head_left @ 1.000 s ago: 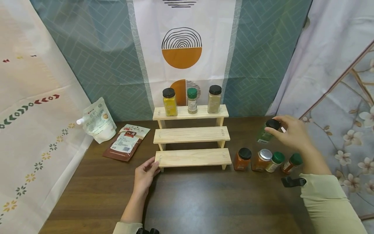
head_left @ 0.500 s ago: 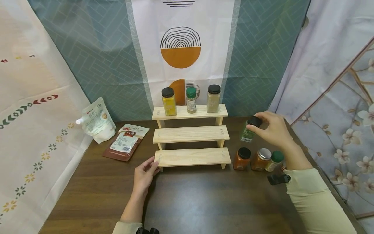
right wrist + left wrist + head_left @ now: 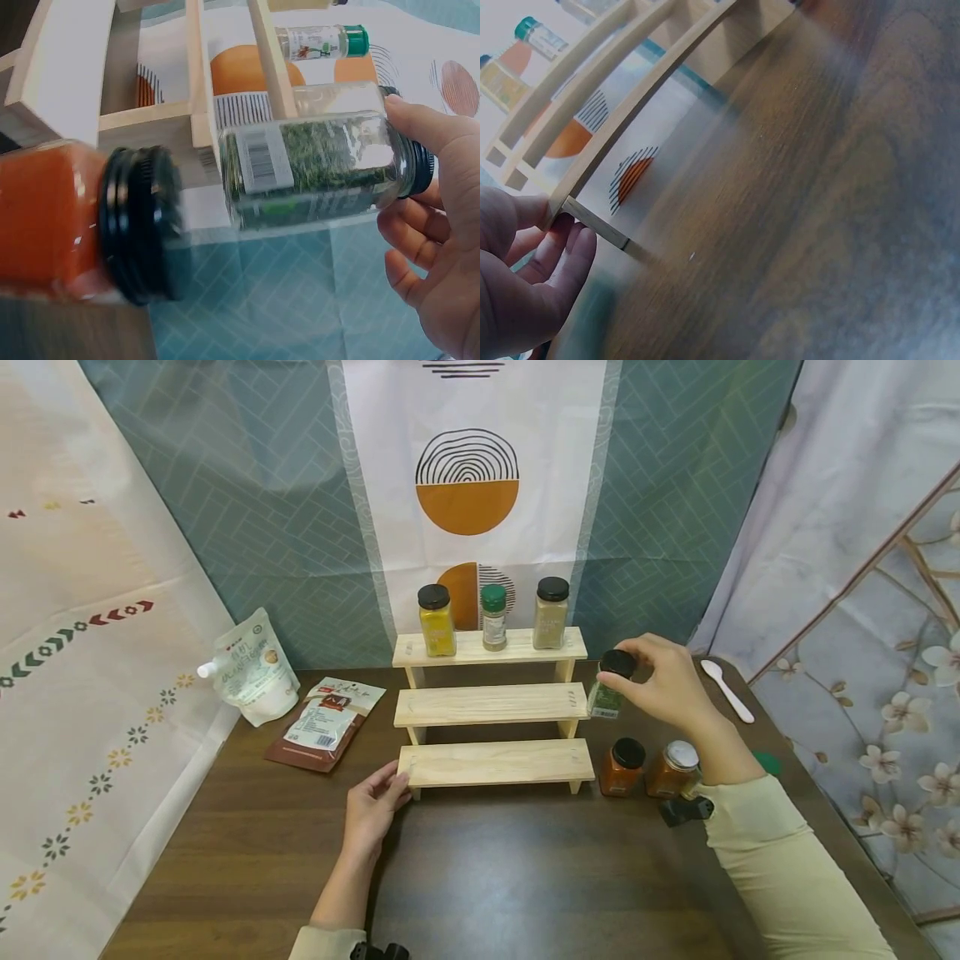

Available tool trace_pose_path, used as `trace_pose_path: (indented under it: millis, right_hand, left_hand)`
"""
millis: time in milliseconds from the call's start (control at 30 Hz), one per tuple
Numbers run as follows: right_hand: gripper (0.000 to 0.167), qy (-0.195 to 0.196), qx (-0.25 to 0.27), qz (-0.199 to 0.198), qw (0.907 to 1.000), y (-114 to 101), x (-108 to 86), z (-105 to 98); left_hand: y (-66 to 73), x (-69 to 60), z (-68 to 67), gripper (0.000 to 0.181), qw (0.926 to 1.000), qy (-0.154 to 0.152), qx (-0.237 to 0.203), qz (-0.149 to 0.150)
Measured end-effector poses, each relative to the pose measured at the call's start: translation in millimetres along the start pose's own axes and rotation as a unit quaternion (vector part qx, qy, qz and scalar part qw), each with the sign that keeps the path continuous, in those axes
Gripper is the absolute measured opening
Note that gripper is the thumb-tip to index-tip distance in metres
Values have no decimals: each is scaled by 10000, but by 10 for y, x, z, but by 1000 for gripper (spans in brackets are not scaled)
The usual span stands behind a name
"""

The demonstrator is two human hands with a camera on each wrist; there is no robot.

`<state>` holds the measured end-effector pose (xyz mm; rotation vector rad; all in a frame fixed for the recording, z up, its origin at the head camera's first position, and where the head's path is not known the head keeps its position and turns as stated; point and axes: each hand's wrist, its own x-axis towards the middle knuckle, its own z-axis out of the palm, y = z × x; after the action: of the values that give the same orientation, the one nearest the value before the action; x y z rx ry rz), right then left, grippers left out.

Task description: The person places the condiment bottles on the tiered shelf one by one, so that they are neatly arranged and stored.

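My right hand [image 3: 663,681] grips the black lid of a clear jar of dried green herbs [image 3: 315,169], held upright just right of the wooden rack's middle step. In the right wrist view, thumb and fingers pinch that lid. The three-step wooden rack [image 3: 491,764] stands at the centre. My left hand [image 3: 372,802] pinches the left end of its lowest step, thumb on top and fingers below in the left wrist view. Along the top step stand a yellow spice jar [image 3: 437,625], a small green-capped bottle [image 3: 493,622] and a beige spice jar [image 3: 551,617].
Right of the rack stand a black-lidded orange-red jar [image 3: 622,770] and a silver-lidded jar [image 3: 672,770]. A green cap [image 3: 767,763] shows past my right forearm. A white spoon [image 3: 727,691] lies behind it. To the left are a brown packet [image 3: 324,727] and a spouted pouch [image 3: 253,672].
My right hand has carried the herb jar leftward to the rack's side, uncovering the white spoon. My left hand has stayed on the lowest step.
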<state>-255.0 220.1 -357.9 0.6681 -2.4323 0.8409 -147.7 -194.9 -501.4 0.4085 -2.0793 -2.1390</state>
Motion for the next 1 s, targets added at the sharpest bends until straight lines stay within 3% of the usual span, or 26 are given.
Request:
trace_pose_path:
  millis: [267, 767, 1000]
  right_hand:
    - [39, -29, 179, -117, 9998, -141, 127, 89]
    - [46, -427, 423, 6, 9982, -481, 369, 442]
    - [48, -515, 468, -122, 9975, -650, 477, 630]
  left_hand:
    - [-9, -4, -8, 40, 10000, 12, -11, 13]
    - [-14, 3, 8, 39, 10000, 67, -26, -1]
    - [-5, 0, 9, 39, 10000, 54, -49, -2]
